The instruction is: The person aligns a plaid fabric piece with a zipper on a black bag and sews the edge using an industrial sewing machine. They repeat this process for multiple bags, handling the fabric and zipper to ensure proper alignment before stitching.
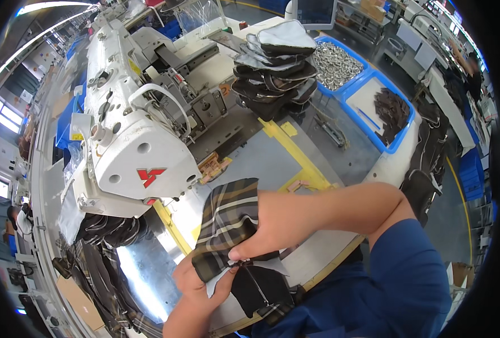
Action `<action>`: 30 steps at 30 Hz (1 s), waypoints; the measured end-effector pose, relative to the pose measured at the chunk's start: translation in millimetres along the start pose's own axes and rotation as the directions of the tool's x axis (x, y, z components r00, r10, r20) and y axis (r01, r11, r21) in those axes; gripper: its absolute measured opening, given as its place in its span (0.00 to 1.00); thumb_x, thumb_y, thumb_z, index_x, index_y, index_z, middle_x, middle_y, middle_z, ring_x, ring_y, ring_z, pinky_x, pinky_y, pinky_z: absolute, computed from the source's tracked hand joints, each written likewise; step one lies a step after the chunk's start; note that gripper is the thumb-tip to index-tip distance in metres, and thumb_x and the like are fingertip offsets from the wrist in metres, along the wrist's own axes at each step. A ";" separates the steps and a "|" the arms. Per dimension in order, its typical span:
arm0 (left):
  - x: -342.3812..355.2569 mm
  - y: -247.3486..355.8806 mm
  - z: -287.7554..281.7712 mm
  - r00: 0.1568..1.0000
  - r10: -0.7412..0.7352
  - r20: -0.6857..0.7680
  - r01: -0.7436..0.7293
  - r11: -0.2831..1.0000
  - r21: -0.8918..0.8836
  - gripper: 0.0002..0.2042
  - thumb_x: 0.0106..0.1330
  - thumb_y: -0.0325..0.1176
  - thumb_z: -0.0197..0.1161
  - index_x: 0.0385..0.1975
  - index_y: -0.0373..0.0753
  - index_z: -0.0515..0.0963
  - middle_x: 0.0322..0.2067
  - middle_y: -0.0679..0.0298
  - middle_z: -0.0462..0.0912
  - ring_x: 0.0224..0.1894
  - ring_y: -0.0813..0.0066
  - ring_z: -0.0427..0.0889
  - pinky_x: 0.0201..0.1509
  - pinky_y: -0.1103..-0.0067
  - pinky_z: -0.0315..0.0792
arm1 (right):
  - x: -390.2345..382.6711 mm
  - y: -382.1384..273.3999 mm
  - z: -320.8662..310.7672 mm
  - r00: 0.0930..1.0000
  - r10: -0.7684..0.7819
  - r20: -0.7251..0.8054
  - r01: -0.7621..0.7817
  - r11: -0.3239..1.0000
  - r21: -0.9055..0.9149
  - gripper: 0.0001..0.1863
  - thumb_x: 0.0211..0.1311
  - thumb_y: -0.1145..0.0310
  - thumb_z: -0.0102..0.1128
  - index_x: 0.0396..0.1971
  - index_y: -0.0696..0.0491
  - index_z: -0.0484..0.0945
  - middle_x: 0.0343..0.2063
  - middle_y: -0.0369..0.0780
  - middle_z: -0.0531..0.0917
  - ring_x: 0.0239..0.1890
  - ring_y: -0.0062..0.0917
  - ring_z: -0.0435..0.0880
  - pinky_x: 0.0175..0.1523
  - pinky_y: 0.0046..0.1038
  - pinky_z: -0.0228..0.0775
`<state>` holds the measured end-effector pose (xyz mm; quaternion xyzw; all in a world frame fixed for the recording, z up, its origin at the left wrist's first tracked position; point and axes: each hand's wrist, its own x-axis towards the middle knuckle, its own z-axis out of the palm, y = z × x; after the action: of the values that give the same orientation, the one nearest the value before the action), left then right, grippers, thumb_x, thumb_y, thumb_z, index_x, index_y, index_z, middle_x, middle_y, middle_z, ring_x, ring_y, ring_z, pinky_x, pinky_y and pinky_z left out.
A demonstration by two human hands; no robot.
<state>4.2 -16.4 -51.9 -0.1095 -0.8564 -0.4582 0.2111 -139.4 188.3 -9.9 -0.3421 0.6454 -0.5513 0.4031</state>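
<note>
Your left grip [196, 286] and right grip [273, 224] are both clenched on the plaid cloth [227, 211], held near the front edge of the counter [312, 267], with a black zippered panel [255, 290] below. The white sewing machine [140, 143] stands in the way on your left; more dark plaid pieces [100, 276] lie nearer you. Farther off rises a stack of dark pieces [272, 76], just beside a blue tray [364, 72] of metal fittings [335, 65]; a second blue tray [404, 133] carries dark strips [394, 110]
</note>
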 end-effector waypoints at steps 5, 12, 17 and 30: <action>-3.9 -1.3 4.6 0.827 0.515 -0.224 -0.359 0.792 0.494 0.09 0.58 0.29 0.76 0.37 0.41 0.85 0.38 0.68 0.83 0.41 0.65 0.81 0.53 0.66 0.73 | -5.3 8.4 12.5 0.964 -0.253 -0.085 0.232 0.952 -0.201 0.17 0.61 0.64 0.71 0.46 0.58 0.83 0.42 0.50 0.87 0.44 0.46 0.86 0.52 0.39 0.78; -4.5 16.5 -9.8 0.807 0.562 0.182 -0.546 0.591 0.594 0.09 0.55 0.31 0.74 0.36 0.53 0.90 0.37 0.77 0.82 0.41 0.78 0.78 0.47 0.75 0.62 | -5.7 11.7 17.2 0.925 -0.355 -0.137 0.328 0.926 -0.186 0.19 0.64 0.62 0.69 0.49 0.57 0.82 0.46 0.52 0.85 0.49 0.50 0.83 0.57 0.42 0.76; -3.0 19.1 -10.2 0.755 0.623 0.205 -0.604 0.539 0.587 0.09 0.54 0.31 0.70 0.34 0.50 0.90 0.33 0.76 0.81 0.37 0.78 0.75 0.41 0.77 0.60 | -5.7 16.6 18.9 0.901 -0.427 -0.083 0.404 0.892 -0.200 0.21 0.64 0.63 0.74 0.53 0.56 0.82 0.50 0.46 0.85 0.50 0.39 0.83 0.58 0.38 0.75; -13.5 22.1 -16.9 0.654 0.685 0.321 -0.712 0.414 0.567 0.09 0.58 0.28 0.68 0.38 0.41 0.89 0.31 0.70 0.78 0.33 0.77 0.74 0.34 0.75 0.62 | -5.0 25.3 38.8 0.905 -0.374 -0.205 0.365 0.928 -0.081 0.19 0.62 0.67 0.73 0.51 0.57 0.81 0.47 0.47 0.85 0.48 0.42 0.82 0.56 0.39 0.75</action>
<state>29.1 -18.1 -33.4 -0.3836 -0.8374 0.0018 0.3894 -102.3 179.8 -36.8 -0.4040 0.6200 -0.6384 0.2117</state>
